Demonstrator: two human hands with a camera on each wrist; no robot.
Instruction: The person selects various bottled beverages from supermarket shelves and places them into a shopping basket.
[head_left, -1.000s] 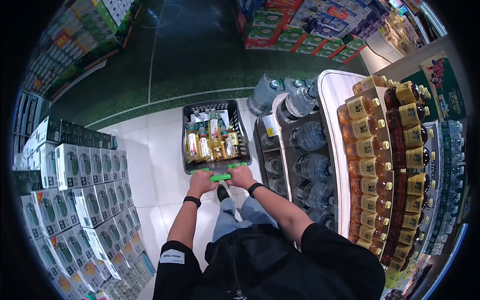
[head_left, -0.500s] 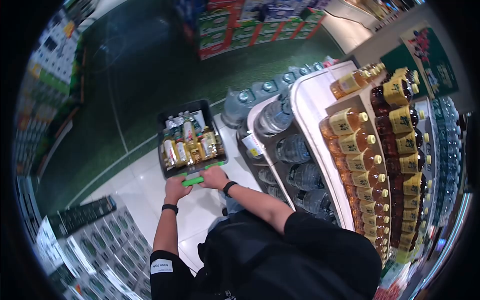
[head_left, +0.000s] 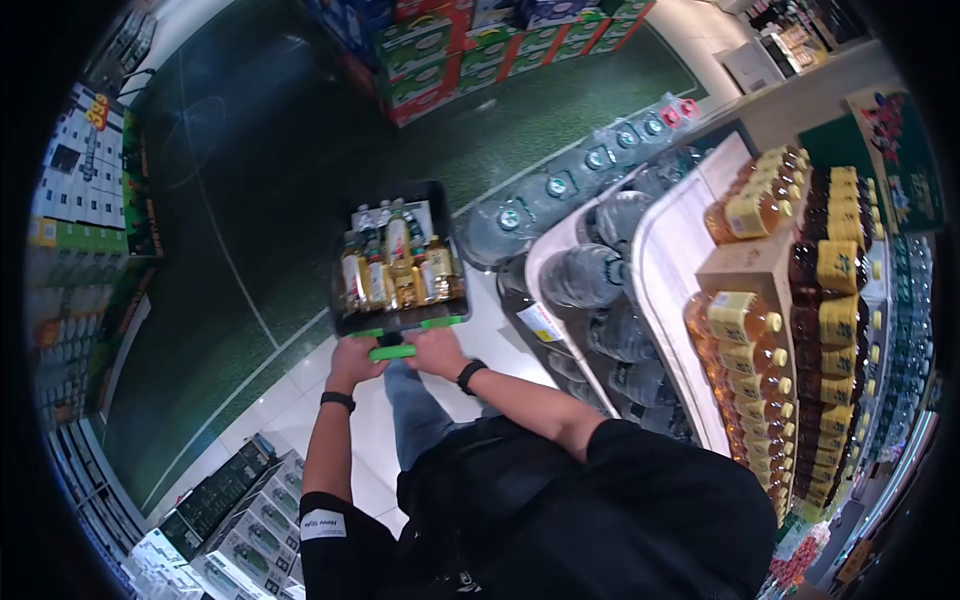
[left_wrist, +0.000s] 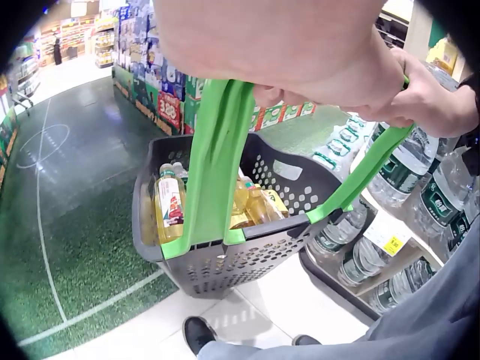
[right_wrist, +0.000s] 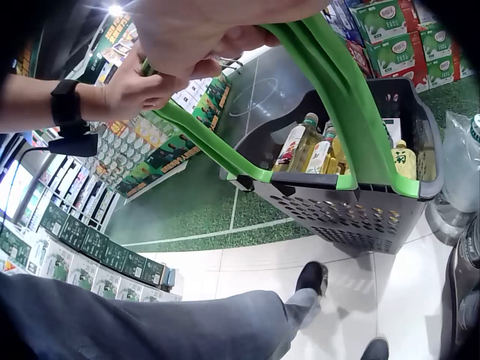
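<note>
1. Shelf unit [head_left: 668,250]: stands to the right of the basket [head_left: 400,322], near it but not touching. Its lower tiers carry large water jugs [head_left: 585,275]. Its upper tiers, farther right of the basket, carry rows of tea bottles [head_left: 745,320].

2. Floor: green turf-pattern flooring [head_left: 260,200] lies ahead and left of the basket. White tiles [head_left: 290,400] lie under and behind it. Stacked cartons [head_left: 250,520] stand well behind and to the left of the basket.

3. Basket: a dark, perforated shopping basket directly in front of the person. In both wrist views it hangs below the hands and tilts, with its near wall higher than its far wall. It appears to be off the tiles, though no view shows the underside clearly. Upright bottles [head_left: 400,265] with yellow and green labels fill its left and centre.

4. Handle [head_left: 392,351]: green. Two straps rise from the left and right ends of the basket's near rim and meet in a short bar. The bar's long axis runs side to side, parallel to that rim and crosswise to the person's line of travel.

5. Left grip [head_left: 352,362]: clenched round the left end of the bar, above and behind the basket's near rim.

6. Right grip [head_left: 432,350]: clenched round the right end of the bar, just beside the left grip and on the shelf-unit side.

7. Governing relation: the basket lies forward of and below both grips. Each grip is equally near the load, which hangs between the two straps.
</note>
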